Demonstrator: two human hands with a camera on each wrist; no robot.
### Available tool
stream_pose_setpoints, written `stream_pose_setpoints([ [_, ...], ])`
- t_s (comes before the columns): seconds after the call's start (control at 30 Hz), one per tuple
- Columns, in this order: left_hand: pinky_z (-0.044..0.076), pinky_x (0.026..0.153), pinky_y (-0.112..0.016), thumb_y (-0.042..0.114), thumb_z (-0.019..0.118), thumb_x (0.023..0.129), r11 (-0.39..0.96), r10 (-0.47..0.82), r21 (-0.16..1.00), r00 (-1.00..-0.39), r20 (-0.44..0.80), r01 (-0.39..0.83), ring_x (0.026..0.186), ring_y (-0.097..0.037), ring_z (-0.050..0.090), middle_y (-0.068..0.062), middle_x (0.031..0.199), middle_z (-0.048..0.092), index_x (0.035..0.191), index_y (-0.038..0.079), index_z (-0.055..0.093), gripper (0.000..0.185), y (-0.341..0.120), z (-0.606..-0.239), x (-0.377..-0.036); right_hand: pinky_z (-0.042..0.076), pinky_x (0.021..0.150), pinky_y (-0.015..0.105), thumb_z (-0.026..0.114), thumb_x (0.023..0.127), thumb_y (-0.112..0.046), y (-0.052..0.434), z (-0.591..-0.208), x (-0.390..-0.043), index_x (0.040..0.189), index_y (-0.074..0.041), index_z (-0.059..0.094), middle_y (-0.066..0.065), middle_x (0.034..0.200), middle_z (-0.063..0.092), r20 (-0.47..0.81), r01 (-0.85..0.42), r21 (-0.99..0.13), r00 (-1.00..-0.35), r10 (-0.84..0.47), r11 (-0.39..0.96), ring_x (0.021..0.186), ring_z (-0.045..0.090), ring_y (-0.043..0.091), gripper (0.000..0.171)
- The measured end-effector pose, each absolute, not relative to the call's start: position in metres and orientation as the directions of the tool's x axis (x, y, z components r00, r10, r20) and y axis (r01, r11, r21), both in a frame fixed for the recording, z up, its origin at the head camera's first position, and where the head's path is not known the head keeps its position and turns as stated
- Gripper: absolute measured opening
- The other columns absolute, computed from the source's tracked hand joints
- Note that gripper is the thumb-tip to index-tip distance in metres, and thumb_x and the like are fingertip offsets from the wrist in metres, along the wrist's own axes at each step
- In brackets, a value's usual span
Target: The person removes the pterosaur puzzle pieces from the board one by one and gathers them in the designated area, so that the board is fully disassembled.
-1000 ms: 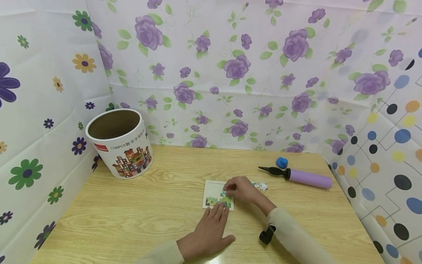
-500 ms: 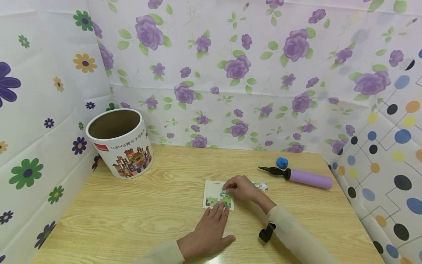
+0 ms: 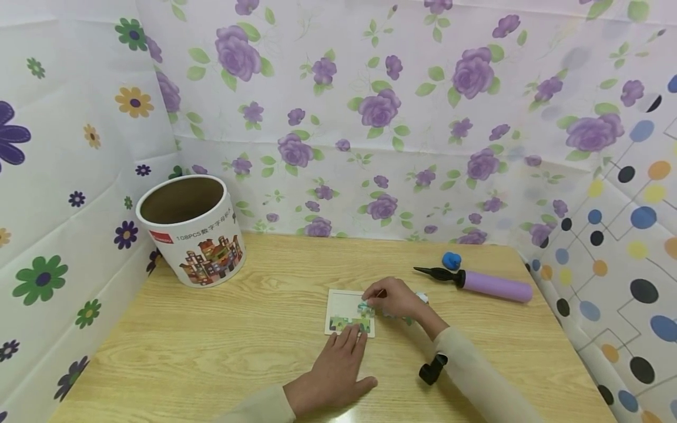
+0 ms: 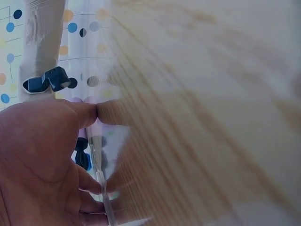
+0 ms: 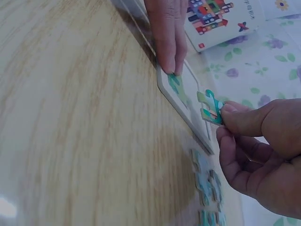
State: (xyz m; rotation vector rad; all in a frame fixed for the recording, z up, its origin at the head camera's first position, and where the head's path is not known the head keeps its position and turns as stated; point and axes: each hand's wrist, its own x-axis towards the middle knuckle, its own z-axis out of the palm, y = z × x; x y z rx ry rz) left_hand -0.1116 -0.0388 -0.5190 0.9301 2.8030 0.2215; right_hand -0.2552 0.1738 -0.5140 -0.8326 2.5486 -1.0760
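A small white puzzle tray [image 3: 344,302] lies flat on the table, with joined green jigsaw pieces [image 3: 341,323] along its near side. My left hand [image 3: 337,369] rests at the tray's near edge, fingers straight and fingertips over those pieces. Between thumb and forefinger, my right hand [image 3: 395,298] pinches a green and teal jigsaw piece [image 5: 209,107], held tilted over the tray's right side. In the left wrist view, my left hand [image 4: 42,160] stands with its fingers at the tray's thin edge. Several loose jigsaw pieces [image 5: 206,183] lie beside the tray, partly hidden under my right hand in the head view.
A large white printed bucket [image 3: 193,232] stands at the back left. At the right lie a purple hand pump [image 3: 492,286] with a black nozzle and a small blue toy duck [image 3: 452,261]. Patterned cloth walls [image 3: 338,129] close off the table's back and sides.
My right hand has shifted slightly right, with the pinched jigsaw piece moving along with it. More loose pieces show below its wrist. My left hand has stayed in place.
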Motion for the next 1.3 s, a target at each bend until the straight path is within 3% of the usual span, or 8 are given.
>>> stream_pose_setpoints([
  [0.23,0.031,0.118,-0.056,0.065,0.046,0.101,0.799,0.597,0.191,-0.790,-0.137,0.570,0.155,-0.034,0.023,-0.022,0.167,0.022,0.160,0.000,0.029,0.090,-0.038,-0.520,-0.113,0.055,0.076,0.029,0.067,0.100,-0.016,0.202,-0.507,-0.252,0.112,-0.012,0.078,-0.003,0.106,0.074,0.000,-0.401,-0.719,-0.817,-0.576,0.568,0.086,0.066,0.009,0.017],
  [0.47,0.031,0.118,-0.054,0.065,0.048,0.100,0.810,0.583,0.181,-0.801,-0.140,0.558,0.155,-0.032,0.024,-0.020,0.167,0.024,0.160,0.002,0.030,0.089,-0.036,-0.519,-0.111,0.055,0.076,0.029,0.069,0.099,-0.020,0.237,-0.503,-0.244,0.111,-0.019,0.079,-0.006,0.105,0.075,0.027,-0.395,-0.688,-0.853,-0.522,0.609,0.085,0.066,0.008,0.015],
  [0.8,0.031,0.119,-0.053,0.067,0.045,0.100,0.812,0.581,0.178,-0.801,-0.147,0.556,0.155,-0.031,0.022,-0.019,0.168,0.022,0.161,0.003,0.028,0.090,-0.036,-0.522,-0.113,0.055,0.077,0.029,0.072,0.097,-0.019,0.282,-0.506,-0.237,0.109,-0.013,0.080,-0.003,0.103,0.076,0.060,-0.361,-0.673,-0.897,-0.439,0.646,0.087,0.068,0.010,0.015],
  [1.1,0.030,0.119,-0.054,0.065,0.044,0.101,0.799,0.597,0.192,-0.790,-0.137,0.570,0.155,-0.032,0.021,-0.021,0.167,0.022,0.161,0.002,0.027,0.088,-0.038,-0.524,-0.114,0.055,0.076,0.028,0.072,0.096,-0.017,0.298,-0.516,-0.232,0.106,-0.013,0.080,0.004,0.109,0.075,0.049,-0.340,-0.666,-0.908,-0.416,0.664,0.089,0.067,0.012,0.013],
  [1.3,0.030,0.119,-0.053,0.066,0.044,0.101,0.803,0.593,0.177,-0.793,-0.140,0.569,0.155,-0.031,0.021,-0.019,0.168,0.022,0.161,0.003,0.027,0.088,-0.038,-0.522,-0.112,0.055,0.078,0.029,0.074,0.095,-0.015,0.300,-0.522,-0.230,0.104,-0.018,0.081,-0.002,0.106,0.075,0.025,-0.303,-0.654,-0.924,-0.381,0.693,0.089,0.067,0.010,0.012],
])
